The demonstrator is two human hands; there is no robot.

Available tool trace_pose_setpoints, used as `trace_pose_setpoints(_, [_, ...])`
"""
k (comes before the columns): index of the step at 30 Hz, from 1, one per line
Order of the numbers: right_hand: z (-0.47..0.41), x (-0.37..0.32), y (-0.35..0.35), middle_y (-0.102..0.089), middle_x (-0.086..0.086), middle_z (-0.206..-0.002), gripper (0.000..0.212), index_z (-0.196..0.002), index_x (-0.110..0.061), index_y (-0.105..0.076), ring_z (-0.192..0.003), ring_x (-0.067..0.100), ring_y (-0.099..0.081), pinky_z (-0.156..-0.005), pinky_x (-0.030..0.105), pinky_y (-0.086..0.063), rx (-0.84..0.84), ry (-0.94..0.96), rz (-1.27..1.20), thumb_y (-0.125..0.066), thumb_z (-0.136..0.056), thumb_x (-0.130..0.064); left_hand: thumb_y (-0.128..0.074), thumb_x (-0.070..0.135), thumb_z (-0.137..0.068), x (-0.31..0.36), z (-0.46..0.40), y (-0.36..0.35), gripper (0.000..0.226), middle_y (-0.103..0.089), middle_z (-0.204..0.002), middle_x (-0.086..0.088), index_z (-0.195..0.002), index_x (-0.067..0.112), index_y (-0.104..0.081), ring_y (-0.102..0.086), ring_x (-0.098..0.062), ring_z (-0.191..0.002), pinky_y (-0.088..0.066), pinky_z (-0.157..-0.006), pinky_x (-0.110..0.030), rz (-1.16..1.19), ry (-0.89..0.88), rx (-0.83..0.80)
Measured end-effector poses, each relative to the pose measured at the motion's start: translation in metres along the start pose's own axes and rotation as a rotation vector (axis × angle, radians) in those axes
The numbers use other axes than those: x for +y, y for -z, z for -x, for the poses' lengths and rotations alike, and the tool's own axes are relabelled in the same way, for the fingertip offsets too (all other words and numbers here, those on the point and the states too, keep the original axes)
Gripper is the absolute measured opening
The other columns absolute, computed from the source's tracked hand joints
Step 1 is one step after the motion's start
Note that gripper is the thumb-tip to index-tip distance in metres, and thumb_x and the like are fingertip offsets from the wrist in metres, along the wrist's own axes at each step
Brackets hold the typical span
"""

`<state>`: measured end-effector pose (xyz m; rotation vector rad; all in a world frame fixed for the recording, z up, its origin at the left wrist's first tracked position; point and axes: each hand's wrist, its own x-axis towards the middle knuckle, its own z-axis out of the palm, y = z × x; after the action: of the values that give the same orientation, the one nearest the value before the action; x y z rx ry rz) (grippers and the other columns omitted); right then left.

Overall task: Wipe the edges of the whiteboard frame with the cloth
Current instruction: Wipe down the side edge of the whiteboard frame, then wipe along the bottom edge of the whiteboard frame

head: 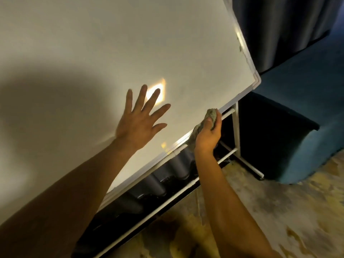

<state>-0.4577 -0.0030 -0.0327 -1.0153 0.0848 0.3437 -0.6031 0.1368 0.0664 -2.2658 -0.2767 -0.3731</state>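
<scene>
— Where's the cloth (pixel 211 116)?
— Bunched in the right hand (pixel 207 135), fingers clenched around it, pressed on the whiteboard frame (pixel 240 96) along its bottom edge, near the corner.
— And the left hand (pixel 140 121)?
— Flat, fingers spread, on the whiteboard (pixel 130 43).

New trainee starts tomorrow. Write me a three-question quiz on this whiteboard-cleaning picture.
1. Which hand holds the cloth?
2. True or false: the left hand lies flat with fingers spread on the whiteboard.
3. Which frame edge is the cloth touching: A) top, B) bottom, C) right side?

Key
1. The right hand.
2. True.
3. B.
</scene>
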Motion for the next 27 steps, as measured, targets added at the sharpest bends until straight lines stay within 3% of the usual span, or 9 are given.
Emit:
trace_pose_setpoints(3, [0.060,0.026,-0.016,-0.051,-0.008,-0.137,0.040,-0.140,-0.043,-0.048,-0.126,0.015,-0.050,-0.108,0.041,-0.045,0.006,-0.060,0.008,-0.048,-0.103,-0.026,-0.011,0.082,-0.097,-0.009,0.011,0.012,0.084,0.004,-0.176,-0.012,-0.167,0.036,-0.003,0.001,-0.046,-0.160,-0.004,-0.125,-0.071,0.064,0.018,-0.072])
trace_pose_setpoints(6, [0.098,0.034,-0.023,-0.051,-0.004,-0.142,0.038,-0.136,-0.046,-0.049,-0.128,0.018,-0.050,-0.109,0.042,-0.044,0.020,-0.064,0.002,-0.048,-0.104,-0.026,-0.029,0.077,-0.098,-0.016,0.022,0.019,0.079,-0.003,-0.176,-0.015,-0.166,0.036,-0.018,-0.003,-0.048,-0.160,-0.006,-0.124,-0.072,0.124,-0.039,-0.076])
trace_pose_setpoints(11, [0.161,0.052,-0.032,-0.049,-0.009,-0.143,0.040,-0.138,-0.038,-0.054,-0.125,0.012,-0.049,-0.099,0.024,-0.042,0.013,-0.125,0.016,-0.050,-0.103,-0.019,-0.048,0.058,-0.104,-0.021,0.033,0.032,0.069,-0.008,-0.175,-0.017,-0.164,0.033,-0.027,-0.004,-0.050,-0.159,-0.007,-0.125,-0.071,0.110,-0.055,-0.086])
trace_pose_setpoints(19, [0.250,0.076,-0.043,-0.047,-0.008,-0.147,0.040,-0.140,-0.036,-0.053,-0.125,0.010,-0.047,-0.100,0.022,-0.039,-0.011,-0.198,0.076,-0.051,-0.103,-0.023,-0.041,0.047,-0.110,-0.035,0.060,0.037,0.060,-0.008,-0.175,-0.017,-0.165,0.026,-0.027,-0.004,-0.048,-0.160,-0.008,-0.128,-0.064,0.086,-0.147,-0.102])
trace_pose_setpoints(22, [0.267,0.081,-0.042,-0.052,-0.011,-0.138,0.038,-0.138,-0.033,-0.057,-0.122,0.011,-0.051,-0.099,0.021,-0.041,-0.028,-0.233,0.084,-0.053,-0.101,-0.021,-0.032,0.041,-0.113,-0.035,0.083,0.039,0.057,-0.004,-0.175,-0.017,-0.167,0.023,-0.020,-0.001,-0.045,-0.160,-0.007,-0.129,-0.060,0.072,-0.124,-0.120])
trace_pose_setpoints(27, [0.298,0.084,-0.042,-0.046,-0.013,-0.142,0.039,-0.138,-0.036,-0.053,-0.127,0.009,-0.046,-0.103,0.024,-0.041,-0.133,-0.263,0.069,-0.050,-0.102,-0.020,-0.029,0.042,-0.114,-0.024,0.106,0.046,0.059,0.002,-0.175,-0.016,-0.168,0.024,-0.014,0.004,-0.043,-0.161,-0.004,-0.130,-0.059,0.044,-0.105,-0.207])
